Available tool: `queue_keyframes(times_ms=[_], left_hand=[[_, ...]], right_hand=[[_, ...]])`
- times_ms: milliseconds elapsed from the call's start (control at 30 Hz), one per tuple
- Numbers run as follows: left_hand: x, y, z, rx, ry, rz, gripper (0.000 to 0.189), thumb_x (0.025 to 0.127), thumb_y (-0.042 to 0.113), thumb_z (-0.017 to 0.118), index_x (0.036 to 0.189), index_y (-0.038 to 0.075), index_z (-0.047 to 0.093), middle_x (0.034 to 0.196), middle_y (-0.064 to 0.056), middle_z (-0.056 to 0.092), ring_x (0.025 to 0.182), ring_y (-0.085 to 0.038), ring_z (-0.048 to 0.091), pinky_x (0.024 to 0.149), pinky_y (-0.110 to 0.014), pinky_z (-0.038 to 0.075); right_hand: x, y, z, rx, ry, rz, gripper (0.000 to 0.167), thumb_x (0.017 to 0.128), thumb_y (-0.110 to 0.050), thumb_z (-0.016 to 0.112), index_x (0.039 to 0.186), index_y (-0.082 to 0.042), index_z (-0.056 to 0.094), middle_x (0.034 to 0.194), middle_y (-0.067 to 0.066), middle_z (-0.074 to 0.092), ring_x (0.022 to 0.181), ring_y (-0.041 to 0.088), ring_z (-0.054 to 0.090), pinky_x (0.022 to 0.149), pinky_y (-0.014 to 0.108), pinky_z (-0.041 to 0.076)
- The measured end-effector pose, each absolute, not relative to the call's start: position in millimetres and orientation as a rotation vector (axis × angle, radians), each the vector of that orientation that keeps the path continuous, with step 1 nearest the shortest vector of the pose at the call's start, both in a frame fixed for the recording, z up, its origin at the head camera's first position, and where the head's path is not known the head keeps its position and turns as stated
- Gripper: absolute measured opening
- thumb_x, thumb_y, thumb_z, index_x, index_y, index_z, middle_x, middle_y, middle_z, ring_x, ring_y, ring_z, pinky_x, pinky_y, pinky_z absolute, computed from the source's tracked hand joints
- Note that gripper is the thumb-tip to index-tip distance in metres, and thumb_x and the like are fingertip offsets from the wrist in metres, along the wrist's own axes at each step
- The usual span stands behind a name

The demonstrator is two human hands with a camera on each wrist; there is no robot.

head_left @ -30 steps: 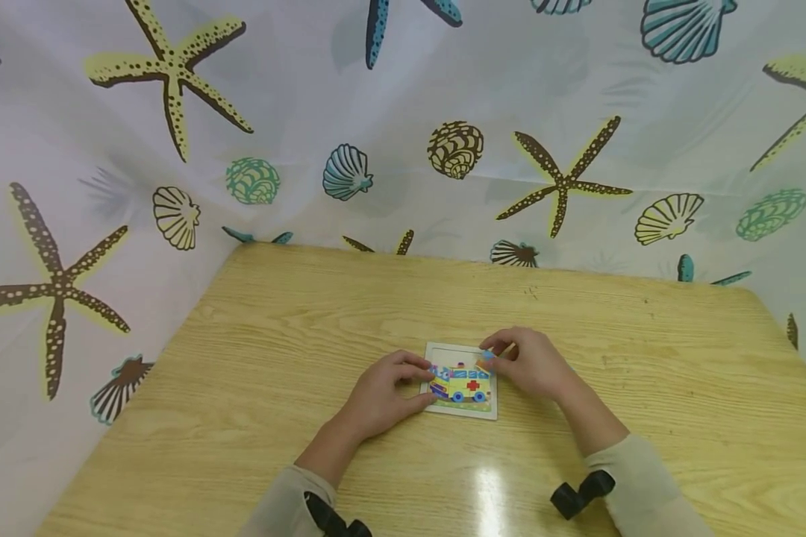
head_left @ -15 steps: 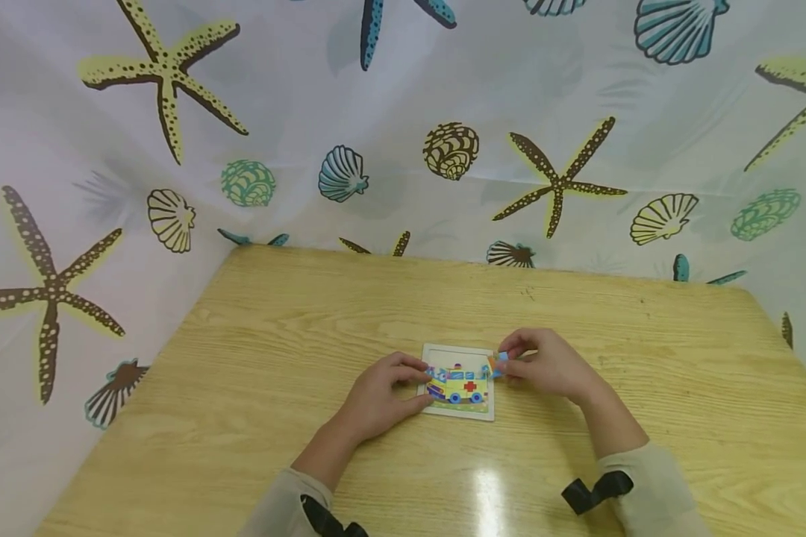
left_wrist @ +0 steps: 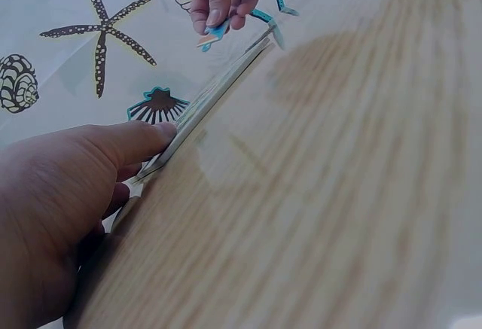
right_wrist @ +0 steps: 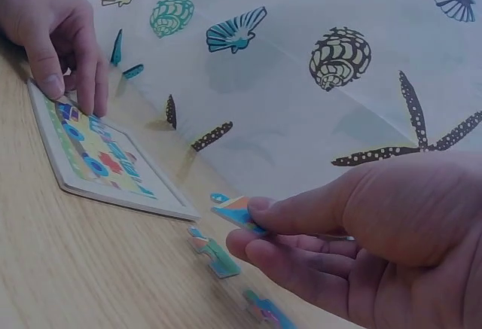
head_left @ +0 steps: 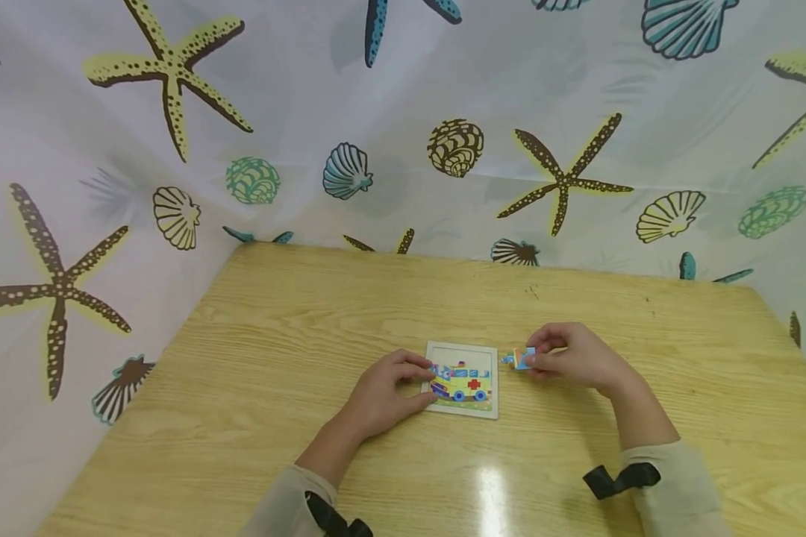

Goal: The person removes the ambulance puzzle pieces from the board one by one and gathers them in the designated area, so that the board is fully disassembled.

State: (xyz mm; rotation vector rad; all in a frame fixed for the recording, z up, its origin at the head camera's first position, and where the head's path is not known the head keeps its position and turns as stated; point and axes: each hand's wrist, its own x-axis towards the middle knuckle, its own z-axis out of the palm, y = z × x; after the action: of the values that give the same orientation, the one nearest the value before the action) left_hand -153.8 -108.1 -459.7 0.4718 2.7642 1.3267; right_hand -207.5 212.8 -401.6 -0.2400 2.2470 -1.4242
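Observation:
A small jigsaw puzzle (head_left: 470, 384) in a white frame, with a yellow ambulance picture, lies flat on the table. Its upper part is bare of picture. My left hand (head_left: 388, 391) holds the frame at its left side, thumb and bent fingers on the edge; in the left wrist view the thumb lies on the rim (left_wrist: 181, 137). To the right of the frame, my right hand (head_left: 571, 358) pinches a blue and orange puzzle piece (head_left: 522, 358) between thumb and fingertips. The right wrist view shows this piece (right_wrist: 239, 212) clearly, apart from the frame.
Further puzzle pieces (right_wrist: 218, 257) show below the right hand in the right wrist view, near the frame's corner. The wooden table (head_left: 322, 313) ends at a pale cloth (head_left: 403, 97) printed with starfish and shells, behind and at the left.
My right hand has moved right, away from the puzzle's upper right corner, carrying the puzzle piece out past the frame. The left hand has stayed at the frame's left edge.

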Motion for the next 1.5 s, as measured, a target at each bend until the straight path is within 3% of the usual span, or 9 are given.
queue_keyframes(times_ms=[633, 1500], left_hand=[[-153.8, -104.9, -459.7, 0.472, 2.762, 1.339, 0.027, 0.084, 0.028, 0.082, 0.109, 0.018, 0.078, 0.121, 0.010, 0.065, 0.118, -0.017, 0.061, 0.101, -0.040, 0.050], [-154.0, -104.3, -458.1, 0.492, 2.771, 1.315, 0.028, 0.085, 0.028, 0.081, 0.111, 0.018, 0.077, 0.122, 0.009, 0.065, 0.118, -0.016, 0.061, 0.101, -0.040, 0.051]], right_hand=[[-207.8, 253.4, -396.2, -0.219, 2.244, -1.325, 0.024, 0.097, -0.008, 0.064, 0.113, 0.008, 0.057, 0.093, 0.012, 0.063, 0.088, 0.023, 0.072, 0.078, 0.034, 0.061], [-208.8, 286.3, -393.5, -0.006, 2.353, -1.186, 0.031, 0.099, -0.008, 0.061, 0.121, 0.012, 0.053, 0.097, 0.012, 0.065, 0.080, 0.014, 0.069, 0.073, 0.028, 0.060]])
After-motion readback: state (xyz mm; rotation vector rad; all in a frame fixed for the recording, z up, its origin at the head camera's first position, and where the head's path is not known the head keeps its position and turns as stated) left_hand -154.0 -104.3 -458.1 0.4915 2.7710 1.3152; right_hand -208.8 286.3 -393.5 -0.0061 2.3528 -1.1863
